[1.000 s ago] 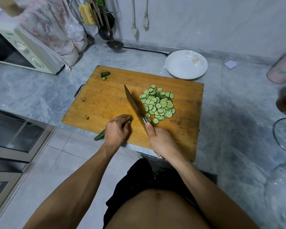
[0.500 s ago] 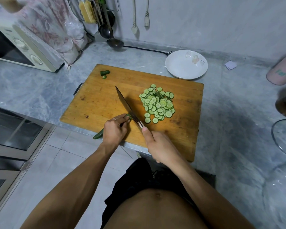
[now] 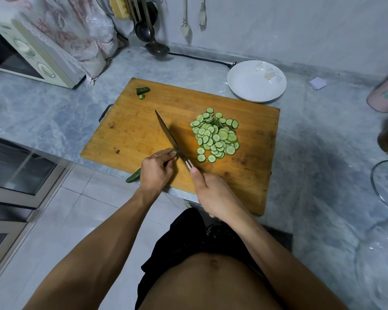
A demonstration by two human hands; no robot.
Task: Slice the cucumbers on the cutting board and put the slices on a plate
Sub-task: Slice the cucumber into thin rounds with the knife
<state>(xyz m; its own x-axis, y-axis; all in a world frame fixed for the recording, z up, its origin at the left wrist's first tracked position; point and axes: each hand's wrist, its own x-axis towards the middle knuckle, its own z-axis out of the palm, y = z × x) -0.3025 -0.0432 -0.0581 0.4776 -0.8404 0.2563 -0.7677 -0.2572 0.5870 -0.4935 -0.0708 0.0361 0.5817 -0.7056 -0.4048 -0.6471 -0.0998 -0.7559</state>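
My left hand (image 3: 155, 173) pins the cucumber (image 3: 133, 176); my right hand (image 3: 212, 195) grips the knife (image 3: 169, 136). Slices (image 3: 215, 136) lie beyond my fingers, plate (image 3: 257, 80) farther. The pink cup's (image 3: 384, 97) lettering is unreadable.

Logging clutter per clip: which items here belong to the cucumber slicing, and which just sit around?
In the job: cutting board, knife, cucumber held by the left hand, right hand, slice pile, plate.

Lying about: microwave, ladle, pink cup, cut-off ends.
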